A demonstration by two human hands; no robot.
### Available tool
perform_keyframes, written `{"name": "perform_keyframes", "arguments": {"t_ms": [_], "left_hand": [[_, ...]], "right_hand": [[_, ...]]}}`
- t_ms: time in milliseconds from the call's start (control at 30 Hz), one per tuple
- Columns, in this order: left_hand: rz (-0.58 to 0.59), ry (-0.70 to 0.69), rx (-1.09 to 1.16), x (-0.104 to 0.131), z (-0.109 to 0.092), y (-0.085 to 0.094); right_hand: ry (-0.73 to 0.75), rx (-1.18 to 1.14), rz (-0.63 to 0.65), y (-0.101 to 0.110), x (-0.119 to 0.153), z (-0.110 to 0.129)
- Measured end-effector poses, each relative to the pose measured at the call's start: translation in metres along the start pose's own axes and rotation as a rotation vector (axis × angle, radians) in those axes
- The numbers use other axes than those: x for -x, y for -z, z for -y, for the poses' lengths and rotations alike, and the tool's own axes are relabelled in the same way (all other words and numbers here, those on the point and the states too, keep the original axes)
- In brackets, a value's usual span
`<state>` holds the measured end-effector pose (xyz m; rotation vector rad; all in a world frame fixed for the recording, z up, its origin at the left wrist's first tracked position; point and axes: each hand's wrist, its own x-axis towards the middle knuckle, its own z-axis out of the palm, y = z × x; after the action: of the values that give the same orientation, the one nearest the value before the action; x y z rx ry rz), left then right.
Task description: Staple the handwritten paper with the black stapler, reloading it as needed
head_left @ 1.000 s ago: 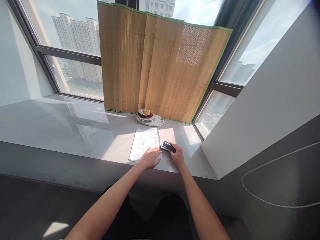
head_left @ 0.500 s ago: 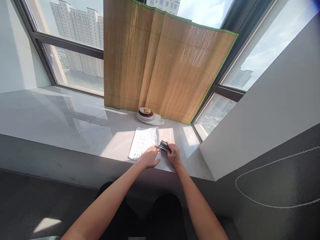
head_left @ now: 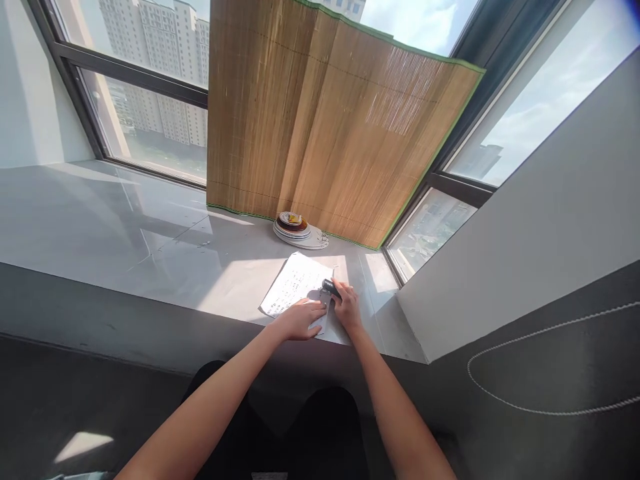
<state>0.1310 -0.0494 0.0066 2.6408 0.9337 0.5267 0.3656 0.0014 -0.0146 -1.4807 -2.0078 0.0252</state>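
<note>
Sheets of paper with rows of dark handwriting lie turned at an angle on the pale ledge. My left hand rests flat over their lower right part, fingers stretched out and thumb apart. Closed around what looks like a black stapler is my right hand, at the right edge of the paper. The stapler's front end overlaps the sheets; its underside is hidden.
A stack of small plates stands on a pale oval board behind the paper. A bamboo mat with green edging leans against the window. The ledge's front edge runs under my forearms, and a white cord hangs at right.
The paper has slid right and turned clockwise, its right edge now under the stapler. My left hand has shifted slightly right with it; the right hand still grips the stapler.
</note>
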Motion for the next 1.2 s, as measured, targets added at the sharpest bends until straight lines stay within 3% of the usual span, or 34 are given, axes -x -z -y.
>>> {"name": "perform_keyframes", "arguments": {"t_ms": [133,367,467,733,967,1200], "left_hand": [[-0.001,0.017,0.024,0.002,-0.001,0.001],[0.016,0.113,-0.007,0.003,-0.001,-0.002],[0.022,0.148,-0.009,0.003,-0.005,-0.004],[0.033,0.202,-0.019,0.014,-0.043,-0.012],[0.106,0.185,-0.017,0.011,-0.045,0.0],[0.088,0.204,-0.038,0.01,-0.048,-0.005]], "right_hand": [[-0.019,0.045,0.043,-0.003,-0.032,-0.006],[-0.134,0.065,-0.041,-0.023,-0.083,-0.031],[-0.148,0.069,-0.08,-0.031,-0.086,-0.037],[-0.08,0.074,0.008,-0.034,-0.089,-0.041],[-0.055,0.055,-0.019,-0.037,-0.09,-0.041],[-0.076,0.097,0.01,-0.031,-0.088,-0.036]]}}
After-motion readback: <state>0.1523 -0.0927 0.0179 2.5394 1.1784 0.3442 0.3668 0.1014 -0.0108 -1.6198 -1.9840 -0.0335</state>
